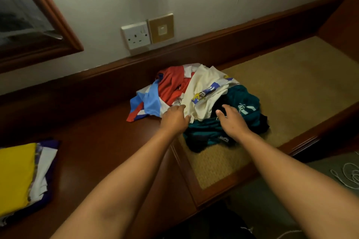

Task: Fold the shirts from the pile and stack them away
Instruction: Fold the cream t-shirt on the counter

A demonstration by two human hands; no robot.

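Reaching mid-frame, your left hand [174, 117] pinches the limp cream shirt [206, 91] hem, right hand [231, 120] open; gather its shoulders, since it sags.

Left arm: bare, stretched forward from the lower left, forearm nearly straight, wrist in line with it.
Left hand [174, 118]: back of the hand up, knuckles forward, fingers curled downward and closed on the cream shirt [204, 91] at its near edge; the thumb side lies against that edge.
Right arm: bare, reaching forward from the lower right, angled inward toward the left arm.
Right hand [232, 120]: palm down, fingers spread and loosely bent, resting on the teal shirt [240, 99]; thumb stuck out toward the left hand, nail showing.
Right grip: fingertips seem to press rather than pinch, though they are partly hidden.
Spacing: hands near each other, not touching.
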